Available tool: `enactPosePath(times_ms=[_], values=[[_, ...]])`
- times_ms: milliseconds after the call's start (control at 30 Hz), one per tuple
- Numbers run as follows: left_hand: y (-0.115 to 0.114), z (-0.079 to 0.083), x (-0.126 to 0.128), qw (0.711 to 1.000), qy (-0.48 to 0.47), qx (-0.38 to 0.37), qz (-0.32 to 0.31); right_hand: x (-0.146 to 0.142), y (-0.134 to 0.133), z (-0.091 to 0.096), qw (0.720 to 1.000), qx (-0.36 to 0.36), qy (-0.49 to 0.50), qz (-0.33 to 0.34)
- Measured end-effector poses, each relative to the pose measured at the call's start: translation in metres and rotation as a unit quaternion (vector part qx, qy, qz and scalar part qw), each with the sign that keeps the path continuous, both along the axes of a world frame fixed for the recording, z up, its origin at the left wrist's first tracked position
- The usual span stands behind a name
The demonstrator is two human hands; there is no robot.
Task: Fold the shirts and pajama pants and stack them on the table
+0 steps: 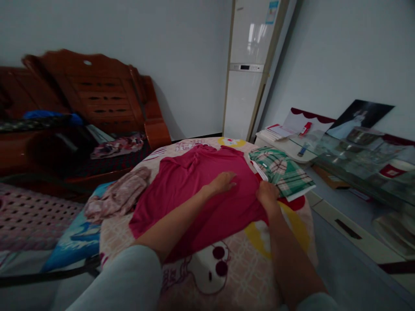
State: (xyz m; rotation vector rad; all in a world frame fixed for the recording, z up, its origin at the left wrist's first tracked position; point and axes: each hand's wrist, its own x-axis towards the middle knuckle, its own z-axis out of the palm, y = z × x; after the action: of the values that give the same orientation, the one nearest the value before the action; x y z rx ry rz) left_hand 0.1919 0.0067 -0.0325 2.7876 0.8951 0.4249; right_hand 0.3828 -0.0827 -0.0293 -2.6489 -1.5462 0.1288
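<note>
A magenta shirt (194, 185) lies spread out, with some wrinkles, on a round table under a pink patterned cloth (246, 268). My left hand (223, 182) rests over the middle of the shirt, its fingers stretched out to the right and holding nothing. At the shirt's right edge, my right hand (267, 194) has its fingers closed on the fabric. Just beyond that hand is a folded green plaid garment (285, 172) with a white edge. A crumpled pale pink garment (119, 196) sits at the table's left side.
Behind on the left stands a wooden sofa (100, 95) with clothes on its seat. A pink woven chair (35, 216) is at the left. A tall white air conditioner (243, 99) fills the corner. To the right, a glass-shelved cabinet (366, 172) holds a photo and dishes.
</note>
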Motion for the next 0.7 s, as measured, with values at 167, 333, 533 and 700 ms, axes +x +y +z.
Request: enactPosePath(times_ms=[167,333,533,700], values=[[-0.077,-0.003,-0.05,0.997,-0.013,-0.073,-0.037,0.008,-0.009,0.004,0.997,0.045,0.035,0.054],[-0.136,-0.004,-0.059,0.994,-0.031,-0.098,-0.033,0.022,-0.03,0.008,0.997,0.036,0.031,0.063],[-0.167,-0.007,-0.052,0.997,0.063,-0.018,0.038,0.027,-0.049,0.01,0.997,0.033,0.065,0.018],[-0.176,-0.005,-0.045,0.993,0.111,0.002,0.03,0.026,-0.057,0.01,0.993,0.085,0.073,-0.025]])
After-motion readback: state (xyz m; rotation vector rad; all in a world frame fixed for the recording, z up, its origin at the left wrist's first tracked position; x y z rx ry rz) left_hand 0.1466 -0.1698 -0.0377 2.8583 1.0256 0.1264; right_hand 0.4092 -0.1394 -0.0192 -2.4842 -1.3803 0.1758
